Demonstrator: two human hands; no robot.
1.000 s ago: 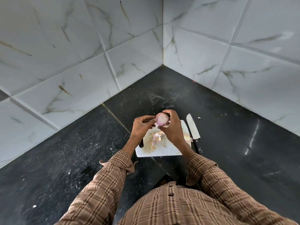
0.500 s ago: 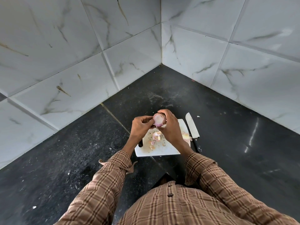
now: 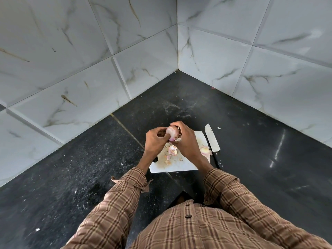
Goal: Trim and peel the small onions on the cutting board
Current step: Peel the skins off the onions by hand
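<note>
A small pinkish onion [image 3: 171,133] is held above the white cutting board [image 3: 181,167], between both hands. My left hand [image 3: 155,141] pinches it from the left with thumb and fingers. My right hand [image 3: 186,141] curls over its top and right side, hiding part of it. A strip of skin hangs at the onion's lower right. Peel scraps [image 3: 172,150] lie on the board under the hands, and another pale onion piece [image 3: 204,150] lies near the board's right edge.
A knife [image 3: 212,141] lies on the black counter just right of the board, blade pointing away from me. Marble-patterned wall tiles [image 3: 125,69] close the corner behind. Small crumbs speckle the counter [image 3: 71,159] to the left.
Both hands stay at the same spot over the board. The onion has turned slightly in the fingers, and my right hand now wraps further over its top.
</note>
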